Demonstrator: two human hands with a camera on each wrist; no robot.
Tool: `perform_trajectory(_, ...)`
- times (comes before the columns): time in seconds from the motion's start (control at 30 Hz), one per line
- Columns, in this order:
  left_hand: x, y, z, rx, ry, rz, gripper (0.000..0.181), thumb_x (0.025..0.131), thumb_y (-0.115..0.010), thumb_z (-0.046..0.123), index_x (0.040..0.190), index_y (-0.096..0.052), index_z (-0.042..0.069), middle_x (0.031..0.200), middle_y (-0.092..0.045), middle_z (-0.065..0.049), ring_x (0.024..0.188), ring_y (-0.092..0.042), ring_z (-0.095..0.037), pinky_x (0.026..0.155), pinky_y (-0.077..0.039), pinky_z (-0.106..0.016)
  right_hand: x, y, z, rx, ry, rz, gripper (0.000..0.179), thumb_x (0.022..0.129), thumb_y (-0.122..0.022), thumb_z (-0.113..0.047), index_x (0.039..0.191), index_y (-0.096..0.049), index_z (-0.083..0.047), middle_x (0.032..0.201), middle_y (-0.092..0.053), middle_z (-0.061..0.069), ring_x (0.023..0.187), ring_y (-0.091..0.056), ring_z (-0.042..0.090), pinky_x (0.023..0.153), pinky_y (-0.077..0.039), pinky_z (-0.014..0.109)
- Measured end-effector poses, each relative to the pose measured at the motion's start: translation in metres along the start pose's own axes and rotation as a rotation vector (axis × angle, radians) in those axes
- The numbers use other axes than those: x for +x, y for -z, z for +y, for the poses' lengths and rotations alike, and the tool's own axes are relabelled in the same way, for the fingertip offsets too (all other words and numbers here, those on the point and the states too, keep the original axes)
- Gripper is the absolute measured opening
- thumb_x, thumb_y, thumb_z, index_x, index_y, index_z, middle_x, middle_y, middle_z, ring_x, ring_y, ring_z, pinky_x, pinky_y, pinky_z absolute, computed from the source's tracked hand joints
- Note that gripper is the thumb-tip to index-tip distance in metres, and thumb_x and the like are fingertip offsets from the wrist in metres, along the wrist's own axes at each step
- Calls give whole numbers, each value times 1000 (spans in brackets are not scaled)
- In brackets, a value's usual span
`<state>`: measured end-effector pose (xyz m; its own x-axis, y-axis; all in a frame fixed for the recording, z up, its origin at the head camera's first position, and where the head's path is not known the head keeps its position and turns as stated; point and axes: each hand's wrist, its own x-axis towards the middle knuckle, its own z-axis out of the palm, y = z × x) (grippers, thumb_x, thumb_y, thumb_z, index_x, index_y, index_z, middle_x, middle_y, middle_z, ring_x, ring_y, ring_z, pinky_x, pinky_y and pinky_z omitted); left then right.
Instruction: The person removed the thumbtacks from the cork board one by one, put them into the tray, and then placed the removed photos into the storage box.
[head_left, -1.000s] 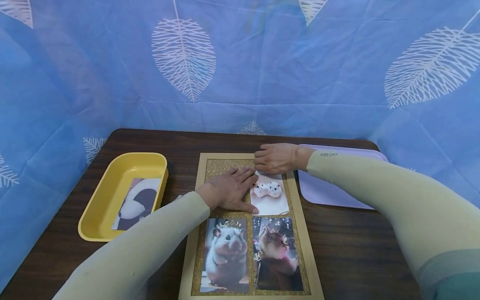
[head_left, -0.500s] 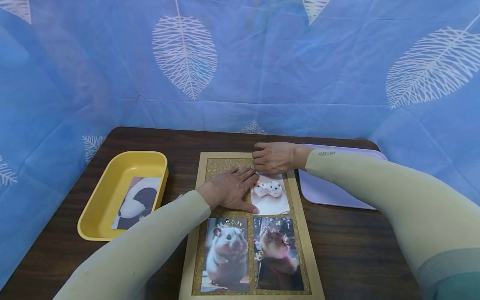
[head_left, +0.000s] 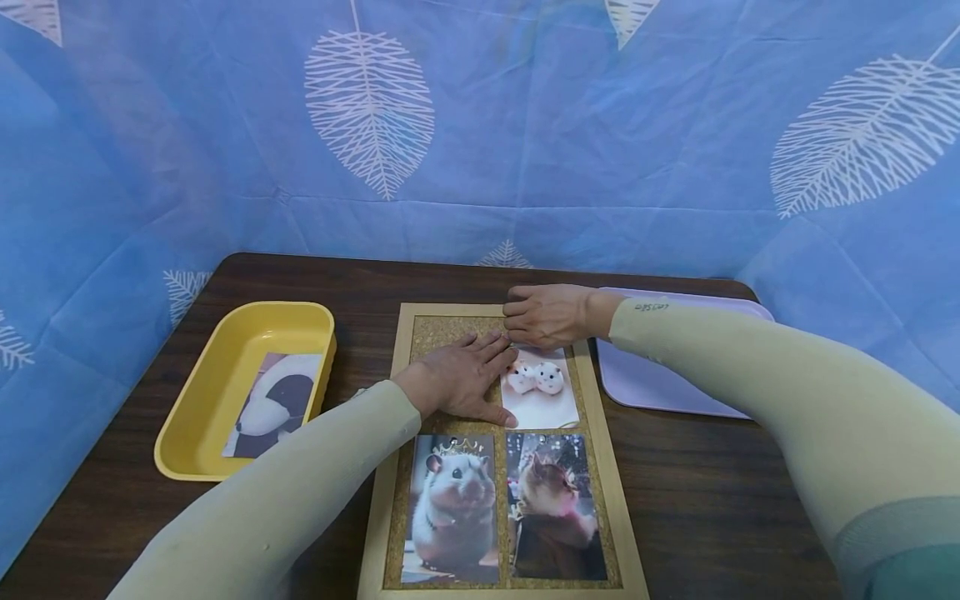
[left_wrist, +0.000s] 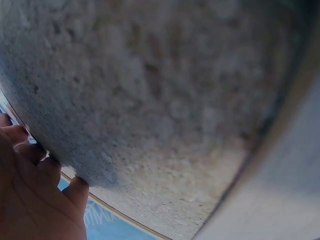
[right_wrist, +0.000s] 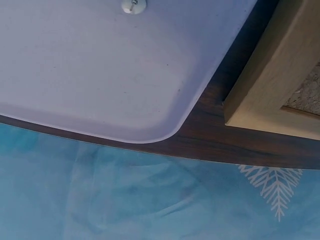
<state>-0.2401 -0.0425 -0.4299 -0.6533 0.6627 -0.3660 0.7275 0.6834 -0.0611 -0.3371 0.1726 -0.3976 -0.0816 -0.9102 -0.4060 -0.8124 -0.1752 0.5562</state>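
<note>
In the head view a framed cork board (head_left: 397, 500) lies on the table. My left hand (head_left: 467, 379) rests flat across its upper part, fingers spread, thumb and fingertips over the left edge of a photo of two white toy-like animal faces (head_left: 542, 408). My right hand (head_left: 551, 315) is at that photo's top edge with its fingers curled; I cannot tell what is between the fingertips, as the hand covers them. Below are a photo of a crowned hamster (head_left: 453, 517) and a photo of a brown animal (head_left: 555, 508), each with a small pin at its top.
Left of the board stands a yellow bin (head_left: 191, 417) holding another photo (head_left: 273, 404). A lilac tray (head_left: 660, 387) lies to the right, partly under my right forearm; a pin (right_wrist: 133, 6) lies in it. A blue leaf-print cloth (head_left: 480, 125) hangs behind the table (head_left: 712, 492).
</note>
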Motion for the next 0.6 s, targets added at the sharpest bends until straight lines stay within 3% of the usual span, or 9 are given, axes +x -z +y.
perform_trajectory(0.6,-3,2,1,-8,0,-7,112,91,-35,92,172,-6,20,179,-1,-3,165,-1,-20,134,-11,-45,-1,0,-1,36,-6,24,35,111,-53,-37,133,-66,-14,130,-69,4,125,-56,27,113,-42,50)
